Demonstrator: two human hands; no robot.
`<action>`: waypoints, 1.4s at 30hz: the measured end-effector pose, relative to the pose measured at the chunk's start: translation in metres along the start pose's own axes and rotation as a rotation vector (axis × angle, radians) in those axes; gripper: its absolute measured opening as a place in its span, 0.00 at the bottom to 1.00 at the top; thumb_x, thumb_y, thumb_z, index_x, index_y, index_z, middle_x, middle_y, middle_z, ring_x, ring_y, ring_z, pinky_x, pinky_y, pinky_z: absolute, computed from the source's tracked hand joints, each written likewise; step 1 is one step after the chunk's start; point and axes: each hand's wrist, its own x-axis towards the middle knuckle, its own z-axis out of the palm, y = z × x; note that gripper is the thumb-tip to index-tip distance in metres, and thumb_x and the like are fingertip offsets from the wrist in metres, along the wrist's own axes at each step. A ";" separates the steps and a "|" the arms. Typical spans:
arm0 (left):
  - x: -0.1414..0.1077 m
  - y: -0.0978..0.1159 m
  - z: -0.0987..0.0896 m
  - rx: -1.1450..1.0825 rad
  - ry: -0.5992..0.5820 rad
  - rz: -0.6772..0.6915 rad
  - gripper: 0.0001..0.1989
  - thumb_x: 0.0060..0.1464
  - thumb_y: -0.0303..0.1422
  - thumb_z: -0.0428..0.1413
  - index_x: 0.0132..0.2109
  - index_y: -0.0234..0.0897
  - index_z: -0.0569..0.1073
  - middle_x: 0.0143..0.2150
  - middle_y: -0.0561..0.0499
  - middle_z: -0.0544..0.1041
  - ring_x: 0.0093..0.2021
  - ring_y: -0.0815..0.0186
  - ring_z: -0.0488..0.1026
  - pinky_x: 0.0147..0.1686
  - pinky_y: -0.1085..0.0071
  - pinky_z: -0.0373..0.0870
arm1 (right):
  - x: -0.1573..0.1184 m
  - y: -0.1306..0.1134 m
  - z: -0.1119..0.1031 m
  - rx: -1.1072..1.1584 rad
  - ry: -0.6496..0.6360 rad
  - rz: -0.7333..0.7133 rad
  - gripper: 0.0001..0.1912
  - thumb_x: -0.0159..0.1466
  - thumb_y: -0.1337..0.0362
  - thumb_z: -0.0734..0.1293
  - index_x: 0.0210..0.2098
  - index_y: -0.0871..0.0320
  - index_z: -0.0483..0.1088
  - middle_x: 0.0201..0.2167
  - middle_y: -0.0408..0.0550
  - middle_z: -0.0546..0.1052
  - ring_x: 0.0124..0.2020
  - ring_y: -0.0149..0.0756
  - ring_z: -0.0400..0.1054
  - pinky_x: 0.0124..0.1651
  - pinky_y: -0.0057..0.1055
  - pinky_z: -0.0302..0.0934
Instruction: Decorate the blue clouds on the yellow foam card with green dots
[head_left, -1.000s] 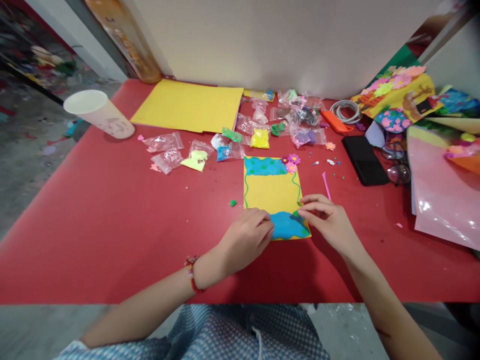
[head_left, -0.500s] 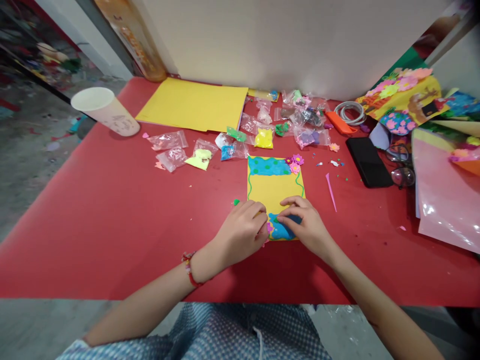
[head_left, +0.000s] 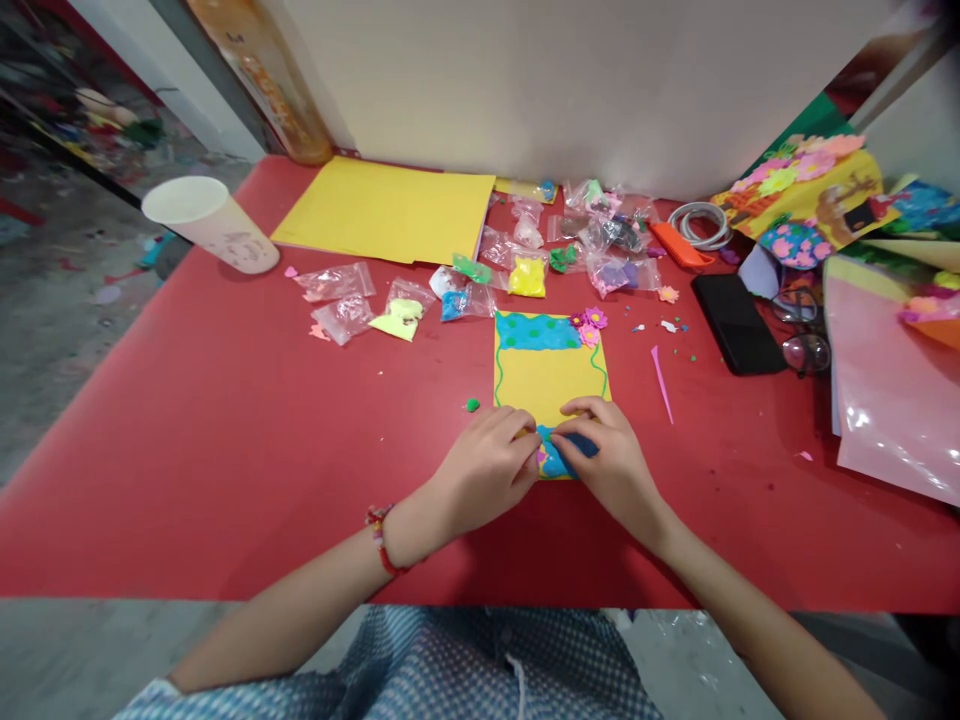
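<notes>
A yellow card [head_left: 551,380] lies on the red table, with a blue clay band [head_left: 536,332] dotted green along its top and pink clay flowers [head_left: 590,328] at its upper right corner. Green wavy lines run down both sides. My left hand [head_left: 495,460] rests over the card's lower left part, fingers curled together; anything between them is hidden. On the lower blue clay patch [head_left: 556,462], the thumb and forefinger of my right hand [head_left: 607,455] come together; what they pinch is too small to tell. A green clay lump [head_left: 472,405] sits left of the card.
Bags of clay [head_left: 528,276] lie behind the card. A pink tool [head_left: 661,384], a black phone [head_left: 737,325] and glasses [head_left: 805,350] are to the right. At the back left are a yellow folder [head_left: 390,210], a paper cup [head_left: 214,225] and a bottle [head_left: 277,90].
My right hand has shifted slightly left and down, its fingertips closer to my left hand. My left hand has moved slightly, and more of the green lump shows.
</notes>
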 end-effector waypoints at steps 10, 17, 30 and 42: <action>0.001 0.001 0.002 -0.002 -0.031 0.010 0.11 0.57 0.24 0.47 0.32 0.32 0.73 0.33 0.44 0.75 0.34 0.61 0.70 0.35 0.66 0.68 | 0.001 -0.005 -0.002 -0.113 -0.003 -0.020 0.03 0.60 0.67 0.66 0.30 0.56 0.72 0.37 0.48 0.74 0.41 0.39 0.68 0.44 0.37 0.59; 0.000 0.001 0.000 0.010 -0.092 0.015 0.11 0.58 0.24 0.46 0.38 0.31 0.74 0.35 0.44 0.74 0.35 0.61 0.70 0.37 0.65 0.69 | 0.002 -0.004 -0.001 -0.156 0.005 -0.030 0.02 0.60 0.67 0.66 0.30 0.57 0.70 0.35 0.46 0.75 0.37 0.36 0.69 0.38 0.32 0.57; 0.005 0.006 -0.001 0.231 -0.295 0.102 0.17 0.59 0.27 0.43 0.51 0.26 0.69 0.39 0.41 0.72 0.38 0.57 0.68 0.39 0.61 0.68 | 0.009 -0.006 -0.021 0.011 0.078 -0.036 0.04 0.61 0.69 0.64 0.29 0.58 0.69 0.31 0.46 0.73 0.31 0.33 0.68 0.36 0.30 0.62; 0.005 0.003 0.002 0.251 -0.244 0.189 0.17 0.58 0.28 0.45 0.52 0.28 0.68 0.40 0.40 0.72 0.38 0.57 0.69 0.39 0.60 0.67 | 0.003 -0.005 -0.050 -0.020 0.221 -0.049 0.04 0.61 0.67 0.64 0.30 0.56 0.71 0.32 0.46 0.75 0.34 0.33 0.70 0.36 0.31 0.64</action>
